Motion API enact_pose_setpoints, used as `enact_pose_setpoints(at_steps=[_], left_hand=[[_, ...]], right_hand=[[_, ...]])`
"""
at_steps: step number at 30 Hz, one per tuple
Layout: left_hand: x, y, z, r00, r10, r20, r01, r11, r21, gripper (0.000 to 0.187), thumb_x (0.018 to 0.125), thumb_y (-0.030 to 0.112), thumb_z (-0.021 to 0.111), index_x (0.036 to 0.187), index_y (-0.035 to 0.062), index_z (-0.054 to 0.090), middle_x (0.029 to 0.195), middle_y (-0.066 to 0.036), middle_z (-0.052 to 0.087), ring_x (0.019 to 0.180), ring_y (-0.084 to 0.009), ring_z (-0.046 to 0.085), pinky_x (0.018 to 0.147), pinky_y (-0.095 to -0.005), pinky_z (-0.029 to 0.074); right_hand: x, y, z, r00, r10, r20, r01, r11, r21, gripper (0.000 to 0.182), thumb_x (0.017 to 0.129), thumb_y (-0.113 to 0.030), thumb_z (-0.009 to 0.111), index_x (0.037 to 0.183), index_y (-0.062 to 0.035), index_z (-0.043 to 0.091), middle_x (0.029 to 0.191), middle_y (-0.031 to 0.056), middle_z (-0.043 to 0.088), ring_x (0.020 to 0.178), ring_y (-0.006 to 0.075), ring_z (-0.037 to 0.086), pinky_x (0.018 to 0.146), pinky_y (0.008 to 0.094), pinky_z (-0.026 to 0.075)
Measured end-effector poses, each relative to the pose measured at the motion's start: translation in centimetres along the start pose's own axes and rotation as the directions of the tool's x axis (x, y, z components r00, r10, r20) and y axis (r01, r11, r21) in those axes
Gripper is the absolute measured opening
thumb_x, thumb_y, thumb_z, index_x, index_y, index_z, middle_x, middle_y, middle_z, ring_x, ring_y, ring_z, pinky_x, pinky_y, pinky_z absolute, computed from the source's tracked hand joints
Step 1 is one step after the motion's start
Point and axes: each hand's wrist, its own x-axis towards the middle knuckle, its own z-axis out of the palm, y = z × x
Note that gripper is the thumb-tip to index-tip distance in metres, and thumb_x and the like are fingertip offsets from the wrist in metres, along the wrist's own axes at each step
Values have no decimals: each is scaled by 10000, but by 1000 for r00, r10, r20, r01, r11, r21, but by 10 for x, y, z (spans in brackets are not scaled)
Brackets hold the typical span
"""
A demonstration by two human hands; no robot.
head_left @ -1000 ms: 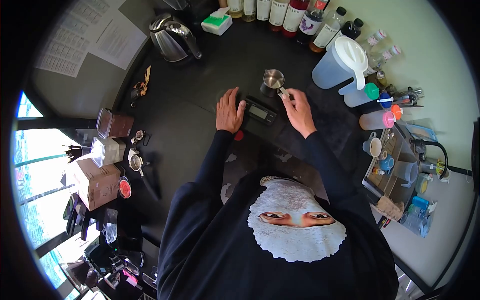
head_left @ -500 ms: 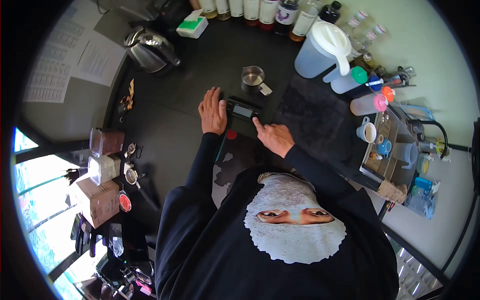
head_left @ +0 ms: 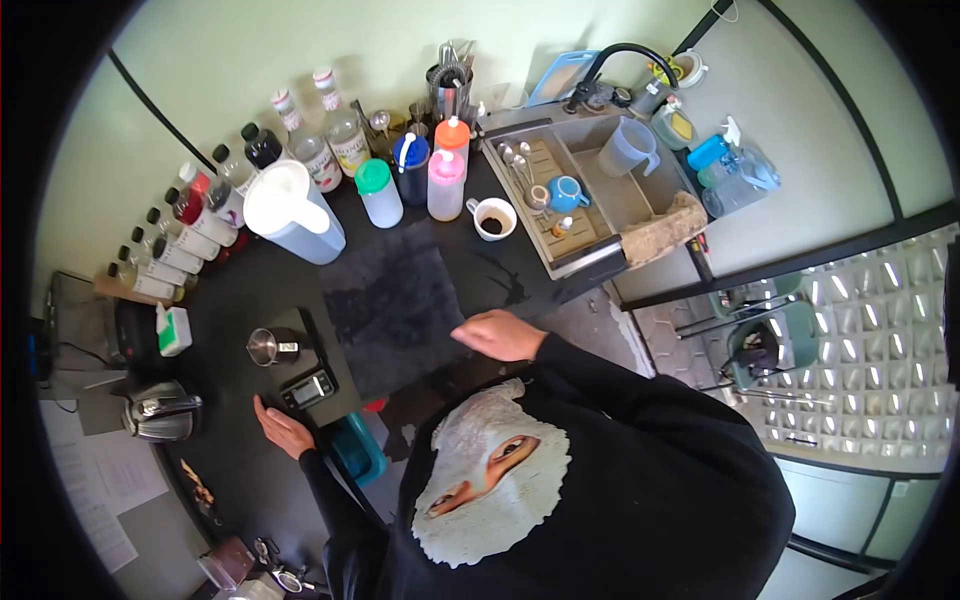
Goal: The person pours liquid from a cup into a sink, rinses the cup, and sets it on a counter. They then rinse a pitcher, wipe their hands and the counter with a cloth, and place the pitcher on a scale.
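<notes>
My left hand lies with fingers stretched out on the dark counter, just beside a black digital scale. On the scale's platform is a small metal measuring cup with a short handle. My right hand is away from the scale, over the near edge of a dark mat. Its fingers are extended and nothing shows in them. Beyond the mat stands a white cup with dark residue inside.
At the back stand a white-lidded pitcher, squeeze bottles and a row of syrup bottles. A sink with a drying rack holds a blue cup and a clear jug. A kettle is at left.
The view has turned to the right. My right hand has left the scale's front and moved right, over the mat's edge. My left hand stays beside the scale.
</notes>
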Motion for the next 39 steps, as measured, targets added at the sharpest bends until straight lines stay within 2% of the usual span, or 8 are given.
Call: enact_pose_setpoints(at_steps=[3, 7, 10, 14, 17, 23, 32, 39], left_hand=[[-5, -8, 5, 986, -141, -94, 140, 990, -13, 586, 1111, 394, 283, 1411, -60, 500, 1427, -262, 533, 1324, -403, 510, 1128, -451, 382], [-30, 4, 34, 864, -314, -393, 291, 949, -117, 604, 1126, 392, 215, 1449, -64, 444, 1471, -253, 481, 1369, -380, 459, 1172, -447, 342], [-67, 76, 49, 748, -317, -583, 290, 946, -142, 588, 1132, 370, 192, 1498, -54, 370, 1514, -251, 416, 1414, -367, 398, 1197, -481, 304], [-143, 202, 71, 836, -350, -422, 310, 937, -163, 607, 1130, 389, 184, 1501, -60, 354, 1557, -247, 365, 1439, -374, 364, 1220, -468, 251], [-197, 280, 72, 924, -280, -261, 239, 955, -176, 629, 1120, 431, 207, 1505, -44, 356, 1573, -249, 345, 1446, -391, 354, 1215, -481, 248], [-256, 355, 59, 970, -240, -31, 232, 958, -167, 739, 1071, 576, 266, 1502, -13, 382, 1585, -243, 321, 1438, -404, 371, 1149, -503, 346], [-266, 383, 58, 936, -293, -197, 257, 948, -187, 750, 1061, 609, 258, 1494, 15, 406, 1598, -220, 317, 1426, -384, 400, 1122, -498, 382], [-243, 389, 57, 981, -185, -57, 176, 975, -136, 734, 1059, 606, 273, 1489, 29, 418, 1588, -228, 332, 1451, -408, 362, 1171, -505, 315]], right_hand=[[-20, 37, -32, 947, 70, -312, -14, 984, 179, 215, 1037, -204, 517, 955, -22, 597, 909, 170, 619, 891, 382, 630, 783, 446, 503], [-7, 72, -99, 880, 246, -406, 27, 828, 560, 56, 1012, -52, 510, 1051, -77, 542, 867, -1, 575, 743, 85, 553, 660, 258, 457], [28, 108, -158, 733, 194, -652, 38, 945, 324, 157, 998, -127, 602, 1135, -50, 604, 969, 51, 678, 717, 100, 577, 658, 264, 481], [82, 144, -238, 704, 21, -710, 83, 990, 111, 178, 962, -183, 671, 1054, -32, 660, 993, 102, 687, 745, 191, 635, 683, 318, 505], [141, 182, -281, 715, -283, -639, 110, 948, -298, 179, 926, -201, 700, 1011, -44, 695, 992, 99, 665, 857, 259, 651, 744, 394, 505], [241, 207, -301, 911, -299, -284, -47, 610, -791, 109, 824, -182, 740, 912, -120, 758, 1019, 77, 651, 1067, 263, 591, 876, 486, 417], [275, 238, -292, 898, -395, -191, 36, 500, -865, 107, 783, -172, 662, 758, -109, 744, 1025, 69, 641, 1118, 241, 560, 913, 512, 374], [262, 223, -305, 884, -464, -62, 184, 467, -865, 121, 685, -170, 768, 780, -103, 740, 1084, 73, 612, 1170, 250, 529, 933, 471, 365]])
